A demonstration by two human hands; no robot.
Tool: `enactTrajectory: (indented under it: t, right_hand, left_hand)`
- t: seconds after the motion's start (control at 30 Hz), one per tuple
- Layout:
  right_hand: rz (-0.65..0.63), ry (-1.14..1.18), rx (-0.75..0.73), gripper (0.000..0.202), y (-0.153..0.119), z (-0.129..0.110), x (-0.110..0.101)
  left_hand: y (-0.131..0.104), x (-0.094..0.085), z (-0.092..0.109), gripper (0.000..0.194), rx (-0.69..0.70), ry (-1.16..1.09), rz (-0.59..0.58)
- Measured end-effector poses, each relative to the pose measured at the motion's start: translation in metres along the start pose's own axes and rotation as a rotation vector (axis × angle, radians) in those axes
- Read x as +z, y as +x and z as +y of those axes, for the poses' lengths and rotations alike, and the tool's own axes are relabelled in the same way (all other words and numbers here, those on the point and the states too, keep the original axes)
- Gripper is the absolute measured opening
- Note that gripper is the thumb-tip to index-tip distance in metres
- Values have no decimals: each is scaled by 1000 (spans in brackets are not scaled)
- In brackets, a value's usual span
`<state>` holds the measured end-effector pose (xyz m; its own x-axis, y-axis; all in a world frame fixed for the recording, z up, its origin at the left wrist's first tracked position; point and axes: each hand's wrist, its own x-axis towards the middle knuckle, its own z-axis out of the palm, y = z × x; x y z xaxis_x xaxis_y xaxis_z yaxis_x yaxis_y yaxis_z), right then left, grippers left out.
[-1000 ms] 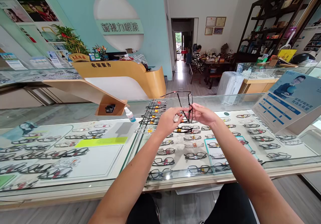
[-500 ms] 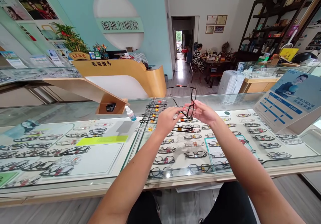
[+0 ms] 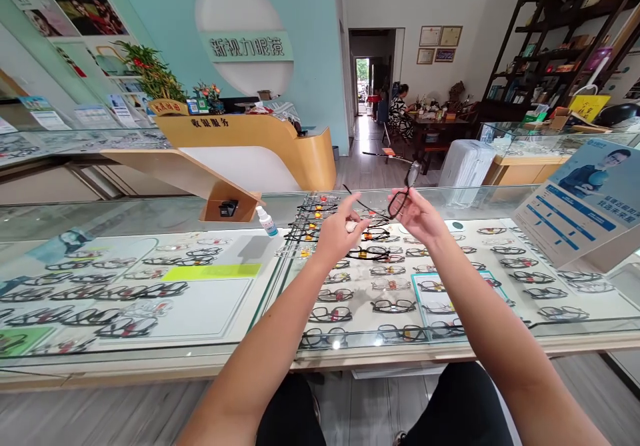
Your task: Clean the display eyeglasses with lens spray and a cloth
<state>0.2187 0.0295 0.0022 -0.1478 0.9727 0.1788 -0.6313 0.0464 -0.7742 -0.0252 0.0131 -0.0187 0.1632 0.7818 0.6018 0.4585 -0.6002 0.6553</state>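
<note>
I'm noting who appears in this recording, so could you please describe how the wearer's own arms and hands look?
The left hand and right hand are ungloved; both forearms are bare, with no sleeve, watch or bracelet in view.

A white suitcase (image 3: 466, 173) stands on the floor beyond the glass counter (image 3: 210, 214).

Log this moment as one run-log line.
left hand: small white item | right hand: dark-framed eyeglasses, temples unfolded | white bottle: on glass counter
</note>
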Motion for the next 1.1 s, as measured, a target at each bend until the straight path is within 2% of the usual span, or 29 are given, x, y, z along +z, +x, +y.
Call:
enactTrajectory:
  t: [0.07, 0.13, 0.27, 0.4, 0.53, 0.77, 0.97, 1.1]
  right_hand:
    - [39, 50, -23, 13, 1, -8, -5]
    - [64, 79, -36, 13, 1, -15, -10]
    - [69, 74, -56, 12, 2, -23, -19]
    - [77, 45, -67, 13, 0, -25, -21]
    - [83, 1, -76, 14, -3, -26, -19]
    - [47, -55, -109, 20, -7, -26, -15]
    - [11, -82, -94, 22, -10, -27, -11]
    - [-23, -64, -97, 23, -11, -27, -8]
  left_hand:
    - [6, -3, -7, 87, -101, -171, 187]
    - [15, -10, -19, 98, -224, -345, 428]
    - [36, -38, -49, 91, -512, -598, 839]
    - [44, -64, -73, 81, -641, -660, 1085]
    - [42, -73, -93, 82, -742, -708, 1152]
    - [38, -71, -115, 73, -870, -732, 1162]
    - [41, -78, -113, 48, -841, -768, 1156]
    - [46, -84, -96, 41, -716, -716, 1175]
